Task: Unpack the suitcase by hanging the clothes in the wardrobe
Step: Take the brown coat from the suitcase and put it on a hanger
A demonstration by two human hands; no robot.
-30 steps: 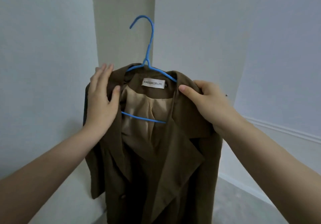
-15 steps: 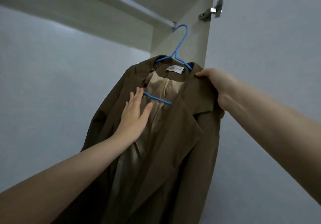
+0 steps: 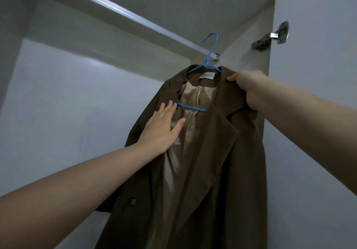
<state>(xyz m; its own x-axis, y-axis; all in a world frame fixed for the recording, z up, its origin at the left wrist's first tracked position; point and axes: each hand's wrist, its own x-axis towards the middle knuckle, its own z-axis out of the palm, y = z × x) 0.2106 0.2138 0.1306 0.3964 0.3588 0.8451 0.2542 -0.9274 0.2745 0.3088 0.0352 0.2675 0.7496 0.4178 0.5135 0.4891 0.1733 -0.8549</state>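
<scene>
the step in hand looks like getting the blue hanger [image 3: 209, 55] onto the wardrobe rail [image 3: 123, 15]. the brown coat [image 3: 222, 152] is on the hanger, held up inside the wardrobe toward its right side, just below the rail's right end. the hook crosses in front of the rail end, but whether it has caught over the rail cannot be told from here.

the right hand [image 3: 249, 88] grips the coat's right shoulder, fingers curled round the cloth and probably the hanger arm beneath. the left hand [image 3: 164, 128] lies flat with straight fingers on the left front panel and the tan lining, holding nothing, only steadying.

to do this well, i would lift from the right shoulder until the hook's open mouth clears the top of the rail, then lower it on. the flat hand should keep the coat from swinging or sliding off the left hanger arm, since that shoulder already sags.

the coat's long axis runs from the collar at upper middle down toward the bottom of the view, leaning slightly left. the hook points up, its open end turned left.
</scene>
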